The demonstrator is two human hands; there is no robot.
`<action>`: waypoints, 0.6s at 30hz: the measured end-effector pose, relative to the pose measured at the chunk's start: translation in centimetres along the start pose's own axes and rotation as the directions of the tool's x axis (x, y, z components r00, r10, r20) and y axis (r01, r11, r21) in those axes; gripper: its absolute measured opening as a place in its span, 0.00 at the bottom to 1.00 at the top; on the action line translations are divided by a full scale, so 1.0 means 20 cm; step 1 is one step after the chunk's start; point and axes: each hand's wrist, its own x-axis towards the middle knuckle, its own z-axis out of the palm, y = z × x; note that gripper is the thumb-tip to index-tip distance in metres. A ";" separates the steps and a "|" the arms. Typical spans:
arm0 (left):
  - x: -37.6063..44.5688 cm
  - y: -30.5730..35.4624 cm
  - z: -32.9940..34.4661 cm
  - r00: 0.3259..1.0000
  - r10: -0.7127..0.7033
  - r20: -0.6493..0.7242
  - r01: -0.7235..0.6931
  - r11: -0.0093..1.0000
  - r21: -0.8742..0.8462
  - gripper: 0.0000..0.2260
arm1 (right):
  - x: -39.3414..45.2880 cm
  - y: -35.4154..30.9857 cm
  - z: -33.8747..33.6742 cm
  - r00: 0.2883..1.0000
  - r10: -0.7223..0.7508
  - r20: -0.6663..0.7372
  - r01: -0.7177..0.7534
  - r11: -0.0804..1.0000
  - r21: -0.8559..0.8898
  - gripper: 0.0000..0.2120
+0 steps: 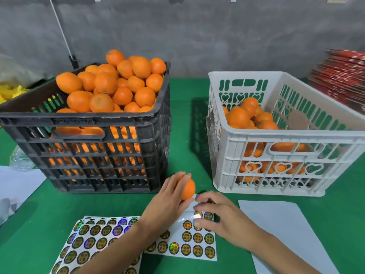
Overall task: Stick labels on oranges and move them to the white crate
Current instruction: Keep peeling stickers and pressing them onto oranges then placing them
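Head cam only here. The black crate [88, 123] is heaped with oranges, while the white crate [276, 135] looks maybe a third full, so there's plenty left to do. The left hand [167, 196] has its fingers wrapped round one orange [188, 187] just above the green table [39, 214]. The right hand [217, 216] is curled over the label sheet [189, 242], fingertips apparently picking at a sticker; whether one's lifted, can't tell.

matt green cloth table cover [49, 210], black plastic crate [102, 155], glossy white plastic crate [276, 161], holographic shiny labels [197, 238] on glossy backing paper, dimpled matt oranges [110, 86], rough grey wall [197, 32]
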 end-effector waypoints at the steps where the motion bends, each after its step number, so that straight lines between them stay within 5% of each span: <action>1: 0.00 0.00 0.00 1.000 -0.001 0.000 0.001 1.000 0.000 0.28 | 0.01 0.00 -0.01 1.000 -0.011 -0.015 0.011 1.000 -0.016 0.22; 9: 0.00 -0.01 0.01 0.999 -0.008 -0.032 0.008 1.000 -0.020 0.29 | 0.00 -0.03 0.02 0.982 -0.098 -0.162 0.073 0.985 -0.153 0.14; 15: 0.00 -0.02 0.03 0.999 -0.023 -0.037 0.022 0.999 -0.033 0.29 | 0.01 -0.07 0.00 0.988 0.129 -0.088 -0.108 0.971 0.211 0.06; 18: 0.00 -0.03 0.03 0.999 -0.029 -0.034 0.027 0.999 -0.039 0.29 | 0.02 -0.10 -0.02 0.986 0.153 -0.072 -0.132 0.962 0.240 0.04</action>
